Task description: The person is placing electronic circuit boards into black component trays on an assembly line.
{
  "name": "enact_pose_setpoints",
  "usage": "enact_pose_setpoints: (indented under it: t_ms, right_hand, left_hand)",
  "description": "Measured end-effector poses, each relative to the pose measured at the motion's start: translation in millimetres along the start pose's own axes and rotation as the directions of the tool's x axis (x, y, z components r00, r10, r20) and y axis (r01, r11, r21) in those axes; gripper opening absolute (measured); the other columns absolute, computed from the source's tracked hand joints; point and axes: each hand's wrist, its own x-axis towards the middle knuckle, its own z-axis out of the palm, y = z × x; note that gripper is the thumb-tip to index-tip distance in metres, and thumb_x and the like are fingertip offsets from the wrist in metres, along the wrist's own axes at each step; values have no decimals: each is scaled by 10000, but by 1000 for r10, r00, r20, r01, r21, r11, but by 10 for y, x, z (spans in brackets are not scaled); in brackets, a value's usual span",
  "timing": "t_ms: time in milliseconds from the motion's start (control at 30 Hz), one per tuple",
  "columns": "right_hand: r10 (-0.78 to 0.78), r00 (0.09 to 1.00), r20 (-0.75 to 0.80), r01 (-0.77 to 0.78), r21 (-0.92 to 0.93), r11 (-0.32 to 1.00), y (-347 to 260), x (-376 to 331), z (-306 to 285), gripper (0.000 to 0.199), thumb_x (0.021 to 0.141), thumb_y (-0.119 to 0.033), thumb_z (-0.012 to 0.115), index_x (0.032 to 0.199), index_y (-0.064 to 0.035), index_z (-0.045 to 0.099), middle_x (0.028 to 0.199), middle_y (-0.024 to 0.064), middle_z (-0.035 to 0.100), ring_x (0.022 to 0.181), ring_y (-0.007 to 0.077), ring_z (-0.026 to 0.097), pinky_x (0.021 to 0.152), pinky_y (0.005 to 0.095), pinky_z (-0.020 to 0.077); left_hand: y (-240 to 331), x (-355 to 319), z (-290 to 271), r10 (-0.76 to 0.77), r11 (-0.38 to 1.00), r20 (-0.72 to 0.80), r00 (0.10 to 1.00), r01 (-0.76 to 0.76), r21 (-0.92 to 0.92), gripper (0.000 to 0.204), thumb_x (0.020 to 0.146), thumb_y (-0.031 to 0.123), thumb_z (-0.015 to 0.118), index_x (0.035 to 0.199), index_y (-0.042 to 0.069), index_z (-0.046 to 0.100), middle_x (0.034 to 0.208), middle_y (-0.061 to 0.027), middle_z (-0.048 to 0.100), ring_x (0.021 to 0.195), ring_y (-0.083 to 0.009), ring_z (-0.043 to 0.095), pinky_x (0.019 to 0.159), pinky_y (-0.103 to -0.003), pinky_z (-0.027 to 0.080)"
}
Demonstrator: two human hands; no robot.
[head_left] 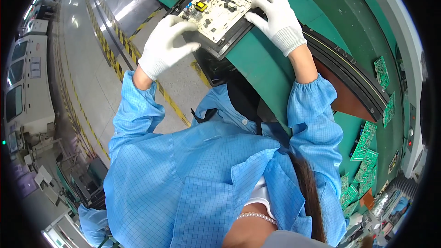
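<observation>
A black tray (220, 49) lies tilted across the top of the view, partly over the green tabletop's left edge. In it sit pale circuit boards (223, 11) with yellow, blue, red and black components. My left hand (166, 46), in a white knit-cuff glove, is at the tray's left side, its thumb and curved fingers apart near the corner. On the other side my right hand (277, 20), gloved alike, reaches the tray's right edge with bent fingers and a separated thumb. Both hands look open; whether the fingertips press on the tray is hard to see.
The green bench (264, 59) runs along my right, with a dark curved rail (344, 66) beside my right arm. Several green circuit boards (365, 140) lie farther right. Yellow-black striped floor lines (103, 41) and a white machine (28, 73) are at left.
</observation>
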Motion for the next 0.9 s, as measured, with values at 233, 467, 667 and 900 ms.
enact_pose_setpoints:
  t_ms: [233,467,667,900]
  right_hand:
    - [7,1000,-5,-6,163,987,71,-69,-28,264,861,-300,666,1015,-85,663,1066,146,598,1084,346,554,975,418,449]
    - [8,999,-53,-4,62,998,-7,-85,-66,310,886,-304,636,1121,-103,629,1095,132,594,1111,326,550,938,415,474]
    - [-41,997,-59,42,8,999,-16,-109,-27,277,892,-292,626,1095,-104,623,1104,132,586,1120,318,549,916,413,484]
    - [-18,998,-63,21,41,999,-43,-118,-35,259,880,-260,641,1075,-89,627,1114,137,575,1116,328,547,936,414,478]
  left_hand:
    - [12,193,-188,31,997,234,972,-13,-75,405,771,332,794,1068,78,689,997,-128,601,959,-314,597,842,-377,489]
    - [-412,1022,-354,-201,892,86,976,219,-395,311,946,219,637,1155,-8,662,1065,-71,685,995,-149,622,885,-282,485]
    - [-1077,1931,61,-165,974,260,951,198,-108,412,924,301,667,1188,-15,644,1104,-118,697,1006,-194,650,906,-306,492]
    - [-1273,2751,589,-123,992,202,972,118,40,549,872,385,709,1230,-21,623,1187,-201,669,1107,-284,646,967,-347,488]
